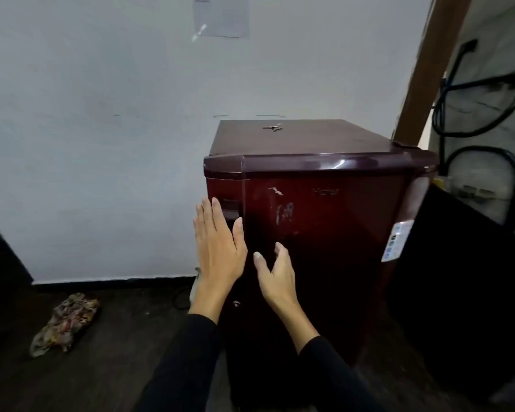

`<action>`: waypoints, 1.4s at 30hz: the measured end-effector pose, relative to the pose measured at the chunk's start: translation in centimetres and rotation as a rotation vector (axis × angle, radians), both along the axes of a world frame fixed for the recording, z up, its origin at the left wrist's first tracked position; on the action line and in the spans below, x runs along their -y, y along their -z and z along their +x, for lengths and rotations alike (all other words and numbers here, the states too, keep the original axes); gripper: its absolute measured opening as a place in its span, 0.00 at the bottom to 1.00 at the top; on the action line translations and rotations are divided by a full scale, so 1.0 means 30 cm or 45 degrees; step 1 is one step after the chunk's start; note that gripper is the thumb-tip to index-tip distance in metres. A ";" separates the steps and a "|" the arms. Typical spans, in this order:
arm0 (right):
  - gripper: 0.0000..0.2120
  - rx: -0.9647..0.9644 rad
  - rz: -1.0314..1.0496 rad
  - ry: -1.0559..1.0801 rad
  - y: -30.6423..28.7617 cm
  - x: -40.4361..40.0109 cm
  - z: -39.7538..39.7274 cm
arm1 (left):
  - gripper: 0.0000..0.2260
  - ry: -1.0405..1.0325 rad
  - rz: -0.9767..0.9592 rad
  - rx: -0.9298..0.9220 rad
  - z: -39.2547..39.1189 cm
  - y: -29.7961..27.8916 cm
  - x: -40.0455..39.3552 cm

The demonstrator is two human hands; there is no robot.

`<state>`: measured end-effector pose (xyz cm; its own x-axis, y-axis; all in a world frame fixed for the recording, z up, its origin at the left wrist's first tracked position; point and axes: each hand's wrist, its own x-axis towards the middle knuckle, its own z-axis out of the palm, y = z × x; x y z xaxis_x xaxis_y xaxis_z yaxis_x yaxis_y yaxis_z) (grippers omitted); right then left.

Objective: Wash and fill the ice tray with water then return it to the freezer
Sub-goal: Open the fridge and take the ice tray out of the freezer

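A: Reaching for the door. Left hand (217, 248) spread flat, fingers straight, at the left edge of the maroon fridge (324, 221), by the recessed handle (230, 207). Contact or hovering, I can't tell.

B: Right hand (275, 272)?

A: Loosely open, thumb out, fingers slightly bent, just right of the other, close to the door face. Holding nothing. Neither hand grips.

B: Ice tray?

A: Not in view. Door closed; I'd judge the tray is inside, in the freezer section, so the task is barely begun.

B: Risks?

A: Keys (272, 127) lie loose on the fridge top, toward the far side. A hard yank on the door could rock the cabinet and slide them off the back. The door looks hinged on the right, with a dark counter (458, 263) close there, so a wide swing may knock against it.

B: Floor?

A: Crumpled patterned cloth (66, 324) on the dark floor, near left, well apart from the fridge. A cord (180, 295) loops at the wall base just left of the cabinet. Stepping back left with a full tray later, either could snag a foot and spill water.

B: Anything else?

A: Flat palm gives poor purchase; fingers should hook the recess, or the hand slips.
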<state>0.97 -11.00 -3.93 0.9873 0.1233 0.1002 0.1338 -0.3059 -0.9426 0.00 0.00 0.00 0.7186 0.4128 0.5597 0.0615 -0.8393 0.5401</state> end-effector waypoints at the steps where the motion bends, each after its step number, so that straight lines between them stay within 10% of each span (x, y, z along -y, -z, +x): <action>1: 0.33 -0.001 0.026 -0.052 -0.002 -0.033 0.017 | 0.33 -0.021 0.030 0.044 0.020 -0.019 -0.027; 15: 0.24 0.072 0.075 -0.166 0.032 -0.256 0.198 | 0.29 0.106 0.455 0.109 0.300 -0.136 -0.199; 42: 0.13 0.095 0.159 -0.183 0.048 -0.233 0.097 | 0.28 -0.050 0.528 0.077 0.204 -0.110 -0.123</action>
<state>3.89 -4.00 -5.37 0.9497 0.2444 0.1960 0.2389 -0.1602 -0.9577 6.11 3.68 3.31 0.6675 0.1698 0.7250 0.0762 -0.9841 0.1603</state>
